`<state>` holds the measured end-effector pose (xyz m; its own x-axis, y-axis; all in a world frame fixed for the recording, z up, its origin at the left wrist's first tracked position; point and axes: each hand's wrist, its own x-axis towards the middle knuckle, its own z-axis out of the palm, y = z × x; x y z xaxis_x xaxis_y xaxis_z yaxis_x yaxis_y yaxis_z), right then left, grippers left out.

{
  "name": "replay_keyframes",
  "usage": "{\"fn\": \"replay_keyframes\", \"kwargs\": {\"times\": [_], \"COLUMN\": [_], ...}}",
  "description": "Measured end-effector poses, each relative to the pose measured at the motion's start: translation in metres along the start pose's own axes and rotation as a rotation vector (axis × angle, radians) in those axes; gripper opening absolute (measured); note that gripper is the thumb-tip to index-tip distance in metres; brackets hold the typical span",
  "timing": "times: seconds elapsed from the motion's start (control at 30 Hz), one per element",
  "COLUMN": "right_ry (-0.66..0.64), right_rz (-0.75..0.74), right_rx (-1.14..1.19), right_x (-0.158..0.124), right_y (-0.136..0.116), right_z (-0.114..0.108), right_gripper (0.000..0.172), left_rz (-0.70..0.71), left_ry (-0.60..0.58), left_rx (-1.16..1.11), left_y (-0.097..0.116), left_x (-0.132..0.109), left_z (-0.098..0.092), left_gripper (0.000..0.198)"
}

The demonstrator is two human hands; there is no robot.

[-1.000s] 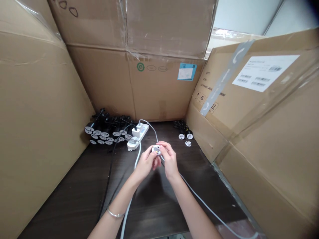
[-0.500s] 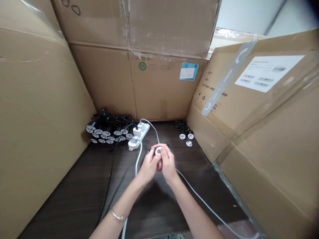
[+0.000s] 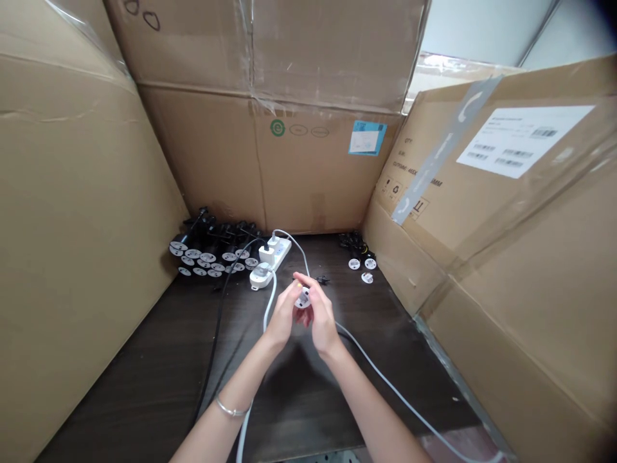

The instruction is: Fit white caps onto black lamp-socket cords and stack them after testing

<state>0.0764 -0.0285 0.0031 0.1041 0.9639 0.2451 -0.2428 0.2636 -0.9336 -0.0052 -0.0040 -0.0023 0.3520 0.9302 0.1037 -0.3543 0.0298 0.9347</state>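
"Near the centre of the frame, what do the two hands hold?"

"The left hand [image 3: 281,319] and the right hand [image 3: 321,316] are together around a round white piece [image 3: 303,298]. Its face, with some small dark marks, looks up between the thumbs, and it seems to be above the worktop [image 3: 144,386]."

"Are the fingers open?"

"Only as much as the piece needs. The left fingers curve against one side of it and the right fingers against the other, so both hands have hold of it. Its lower part is hidden, and how firmly they press I cannot tell."

"Which things are around?"

"Just beyond the hands lies a small black object [image 3: 322,280], too small to identify. Left of centre is a white power strip [image 3: 277,262] with plugs in it. Farther left is a pile of black cylinders [image 3: 212,244] with white round ends. Right of centre, three white discs [image 3: 354,264] lie beside some black cables [image 3: 354,243]."

"And nearer the lower edge?"

"A silver bracelet [image 3: 231,410] is on the left wrist, and a grey cable [image 3: 400,393] runs toward the lower right corner."
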Motion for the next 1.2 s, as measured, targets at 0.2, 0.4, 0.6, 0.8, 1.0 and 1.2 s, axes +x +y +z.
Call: {"fn": "replay_keyframes", "kwargs": {"times": [0.2, 0.4, 0.6, 0.8, 1.0, 1.2], "right_ry": [0.083, 0.061, 0.006, 0.011, -0.007, -0.106], "right_rz": [0.011, 0.044, 0.07, 0.061, 0.051, 0.121], "right_rx": [-0.023, 0.05, 0.061, 0.017, 0.035, 0.211], "right_x": [0.0, 0.002, 0.004, 0.004, 0.005, 0.008], "right_y": [0.003, 0.001, -0.003, -0.003, -0.007, -0.007], "right_z": [0.002, -0.001, -0.003, -0.005, -0.01, -0.014], "right_gripper": [0.04, 0.048, 0.036, 0.031, 0.029, 0.038], "left_rz": [0.018, 0.052, 0.036, 0.04, 0.031, 0.022], "left_ry": [0.019, -0.033, -0.005, 0.022, -0.034, -0.082], "left_rx": [0.116, 0.174, 0.179, 0.25, 0.282, 0.197], "left_y": [0.002, 0.004, 0.004, 0.004, 0.004, 0.004], "left_x": [-0.003, -0.003, -0.002, -0.003, -0.004, -0.002], "left_z": [0.004, 0.006, 0.007, 0.007, 0.005, 0.003], "left_gripper": [0.038, 0.032, 0.039, 0.037, 0.036, 0.038]}}
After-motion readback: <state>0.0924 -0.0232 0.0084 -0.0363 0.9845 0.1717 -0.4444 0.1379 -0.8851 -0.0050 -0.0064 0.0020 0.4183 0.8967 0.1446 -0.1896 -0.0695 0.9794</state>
